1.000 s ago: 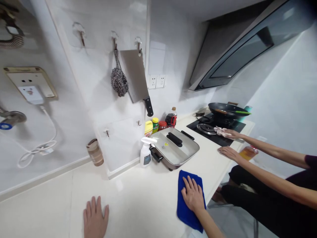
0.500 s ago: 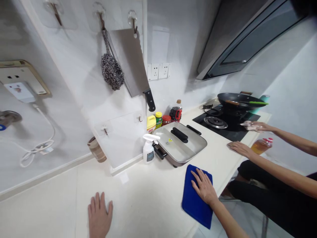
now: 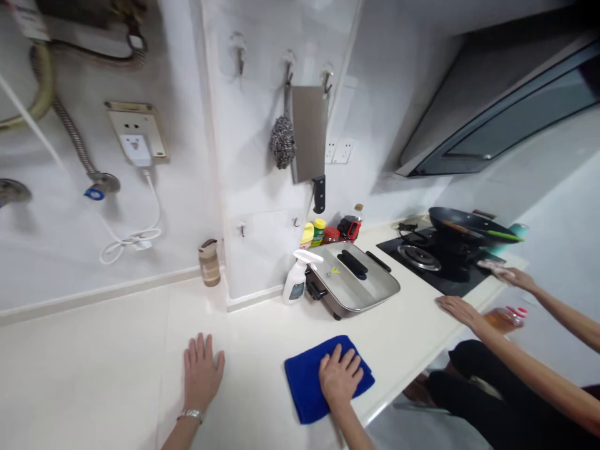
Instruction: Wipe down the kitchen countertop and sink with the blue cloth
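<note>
A folded blue cloth (image 3: pixel 304 381) lies flat on the white countertop (image 3: pixel 253 369). On top of it rests my right hand (image 3: pixel 341 375), palm down with the fingers spread over the fabric. My left hand (image 3: pixel 202 370) is flat on the bare counter to the left, fingers stretched out, holding nothing. Beyond the cloth stands a white spray bottle (image 3: pixel 295 282). Beside that is a rectangular electric pan (image 3: pixel 370 290) with a glass lid and black handles.
A co-worker's hand holds a pale rag (image 3: pixel 494 267) at the black cooktop (image 3: pixel 445 275), which bears a wok (image 3: pixel 459 219). Sauce bottles (image 3: pixel 319 231) line the wall. A cleaver (image 3: pixel 309 134) and steel scourer (image 3: pixel 283 142) hang from hooks. A brown cup (image 3: pixel 209 265) stands in the corner.
My right hand has moved left across the counter with the blue cloth, which has turned. My view has swung left. The co-worker stays at the cooktop.
</note>
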### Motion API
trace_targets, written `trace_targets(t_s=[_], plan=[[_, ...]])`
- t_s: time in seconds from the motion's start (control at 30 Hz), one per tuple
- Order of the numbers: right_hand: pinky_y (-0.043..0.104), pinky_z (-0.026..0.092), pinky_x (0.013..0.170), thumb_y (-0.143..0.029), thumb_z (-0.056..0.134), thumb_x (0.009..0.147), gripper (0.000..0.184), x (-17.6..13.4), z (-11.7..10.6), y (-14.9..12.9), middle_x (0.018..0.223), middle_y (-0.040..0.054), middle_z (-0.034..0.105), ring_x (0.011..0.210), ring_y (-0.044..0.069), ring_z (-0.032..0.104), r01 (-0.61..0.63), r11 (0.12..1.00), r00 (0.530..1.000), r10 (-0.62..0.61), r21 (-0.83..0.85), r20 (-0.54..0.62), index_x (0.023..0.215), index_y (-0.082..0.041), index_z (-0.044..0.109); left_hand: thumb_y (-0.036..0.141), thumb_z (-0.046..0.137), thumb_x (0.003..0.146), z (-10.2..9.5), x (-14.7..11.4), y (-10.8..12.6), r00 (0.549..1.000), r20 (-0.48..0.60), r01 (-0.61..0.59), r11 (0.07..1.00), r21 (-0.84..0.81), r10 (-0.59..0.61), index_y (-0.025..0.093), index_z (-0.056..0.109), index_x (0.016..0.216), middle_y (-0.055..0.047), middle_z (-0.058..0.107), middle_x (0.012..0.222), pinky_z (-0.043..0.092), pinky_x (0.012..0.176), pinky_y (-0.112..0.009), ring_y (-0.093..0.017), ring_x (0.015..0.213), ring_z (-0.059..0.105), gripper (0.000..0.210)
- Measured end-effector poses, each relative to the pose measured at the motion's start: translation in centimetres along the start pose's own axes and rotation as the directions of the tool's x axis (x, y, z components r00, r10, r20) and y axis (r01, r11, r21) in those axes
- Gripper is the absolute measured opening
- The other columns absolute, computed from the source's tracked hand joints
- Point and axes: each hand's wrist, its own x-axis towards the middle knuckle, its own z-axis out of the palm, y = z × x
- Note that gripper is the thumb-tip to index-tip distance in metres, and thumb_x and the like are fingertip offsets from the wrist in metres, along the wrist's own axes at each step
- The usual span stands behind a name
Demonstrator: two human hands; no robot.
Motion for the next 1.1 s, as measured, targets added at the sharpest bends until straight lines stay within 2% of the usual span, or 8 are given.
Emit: trace_targets(t_s=[0.17,0.27,0.37,0.47,0.63,0.87,1.0,1.1], plan=[[0.067,0.036,0.098,-0.033,0.034,0.093,0.061,-2.7,-1.0,-5.0,0.142,0.0334,0.044,0.132,0.051,0.039,0.184,0.983,0.974,-0.183,0.002,0.136,0.139,0.001,0.052,0.029,0.042,0.091,0.2,-0.8,2.9,0.994,0.052,0.101,0.991,-0.089,-0.096,0.001,0.056,0.135,-0.027,0.043,0.151,0.024,0.116,-0.066,-0.043,0.148,0.023,0.054],[0.064,0.040,0.094,-0.034,0.030,0.095,0.058,-2.5,-1.7,-4.6,0.140,0.0303,0.048,0.127,0.048,0.045,0.318,0.948,0.937,-0.318,0.024,0.145,0.138,-0.004,0.055,0.026,0.044,0.091,-0.1,-3.8,9.0,0.970,0.188,-0.098,0.954,-0.285,0.156,0.009,0.048,0.145,-0.021,0.037,0.156,0.022,0.119,-0.064,-0.039,0.150,0.021,0.057],[0.058,0.044,0.093,-0.040,0.031,0.097,0.055,-1.0,-2.6,-2.2,0.136,0.0238,0.054,0.122,0.042,0.050,0.446,0.895,0.880,-0.444,0.030,0.167,0.135,-0.013,0.060,0.028,0.051,0.090,-0.4,-7.7,15.3,0.766,0.266,-0.378,0.745,-0.550,0.585,0.022,0.020,0.159,-0.011,0.019,0.165,0.019,0.123,-0.058,-0.032,0.153,0.015,0.076],[0.051,0.046,0.094,-0.041,0.028,0.099,0.052,0.3,-3.3,0.3,0.135,0.0164,0.055,0.120,0.035,0.051,0.500,0.861,0.840,-0.509,0.093,0.187,0.136,-0.021,0.060,0.032,0.061,0.085,-0.1,-9.9,17.9,0.629,0.317,-0.401,0.645,-0.651,0.710,0.024,0.013,0.160,-0.011,0.010,0.166,0.017,0.123,-0.061,-0.035,0.152,0.012,0.090],[0.051,0.046,0.092,-0.035,0.025,0.100,0.051,-1.0,-3.3,1.3,0.136,0.0141,0.054,0.120,0.034,0.050,0.464,0.880,0.876,-0.473,0.104,0.094,0.139,-0.025,0.055,0.044,0.059,0.089,-0.8,-8.4,15.1,0.523,0.331,-0.415,0.574,-0.705,0.785,0.031,0.022,0.157,-0.008,0.015,0.166,0.018,0.121,-0.063,-0.034,0.152,0.015,0.079],[0.052,0.047,0.092,-0.038,0.031,0.101,0.047,-3.7,-3.4,-0.4,0.133,0.0166,0.054,0.115,0.035,0.052,0.459,0.863,0.870,-0.485,0.210,0.088,0.139,-0.023,0.054,0.031,0.059,0.089,-6.2,-2.1,9.3,0.401,0.313,-0.474,0.487,-0.734,0.861,0.037,0.036,0.151,-0.003,0.031,0.162,0.020,0.122,-0.060,-0.029,0.150,0.026,0.067],[0.052,0.045,0.101,-0.036,0.034,0.101,0.048,-5.2,-2.8,-1.4,0.137,0.0143,0.053,0.120,0.034,0.051,0.507,0.803,0.824,-0.558,0.314,0.096,0.146,-0.025,0.046,0.032,0.050,0.096,-7.7,-0.9,6.1,0.422,0.309,-0.500,0.503,-0.705,0.852,0.040,0.042,0.148,0.000,0.038,0.158,0.027,0.121,-0.054,-0.025,0.147,0.032,0.053],[0.056,0.041,0.106,-0.030,0.034,0.098,0.049,-6.4,-2.9,-3.2,0.145,0.0153,0.047,0.131,0.037,0.043,0.502,0.809,0.822,-0.556,0.307,0.121,0.145,-0.022,0.048,0.033,0.040,0.101,-7.2,-1.4,4.1,0.515,0.312,-0.535,0.584,-0.610,0.798,0.037,0.039,0.150,-0.001,0.041,0.156,0.034,0.119,-0.048,-0.021,0.145,0.037,0.049]])
